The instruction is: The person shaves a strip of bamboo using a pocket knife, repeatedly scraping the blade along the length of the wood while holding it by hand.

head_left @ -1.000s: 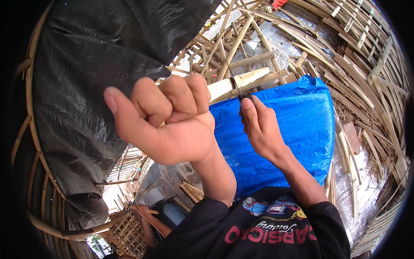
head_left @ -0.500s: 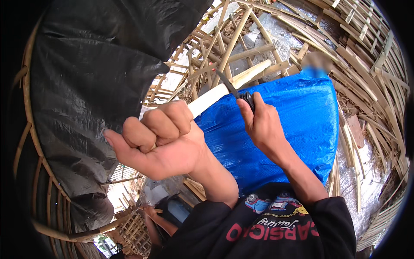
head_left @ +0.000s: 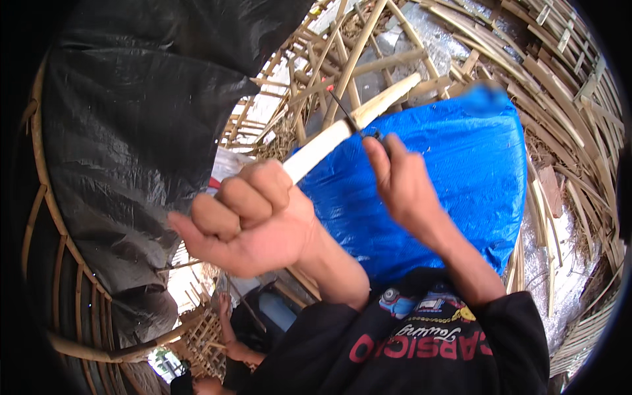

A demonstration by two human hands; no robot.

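Head view: left hand (head_left: pixel 247 220) clenched the bamboo strip (head_left: pixel 349 128), right hand (head_left: pixel 401 181) gripped a knife (head_left: pixel 345 113) against it; a slip could nick fingers.

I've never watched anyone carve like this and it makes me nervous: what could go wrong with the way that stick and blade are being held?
1. The right hand sets a thin dark blade against the pale bamboo stick that the left hand grips lower down; a slip along the stick could run the blade toward those fingers.
2. The stick is held in the air, apparently unsupported, over the blue tarp, so it might twist or jerk under the blade.
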